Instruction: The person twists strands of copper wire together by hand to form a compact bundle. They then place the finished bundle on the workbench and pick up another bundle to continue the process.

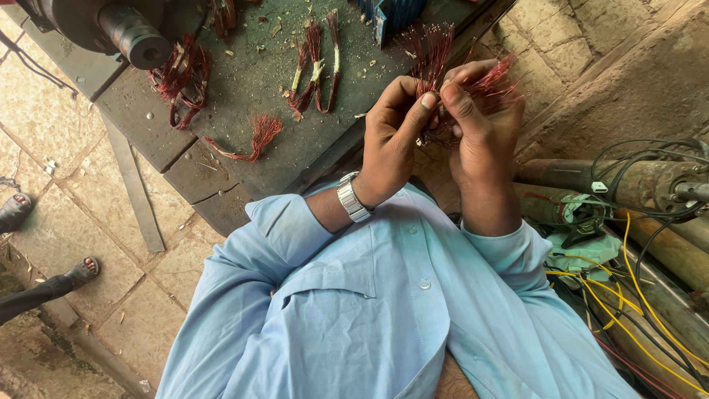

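A dark, dusty counter (244, 81) is seen across the upper part of the view, strewn with chips and scraps. At its upper left corner a grey metal shaft (136, 37) of a machine is seen. To the right, rusty pipes (642, 185) are laid side by side, with black and yellow cables (635, 295) draped over them. Several cut bundles of red wire are scattered on the counter: a looped one (181, 81) near the shaft, a long pair (317, 66) in the middle, a small tuft (255, 137) near the counter's edge. A frayed bunch of red copper wire (443, 52) is held above the counter's edge, in front of the chest. The left hand (395, 137) is closed on it from the left, thumb pressed forward, a metal wristwatch (352, 198) worn at the wrist. The right hand (484, 125) is clamped on the same bunch from the right, strands fanning out behind its fingers.
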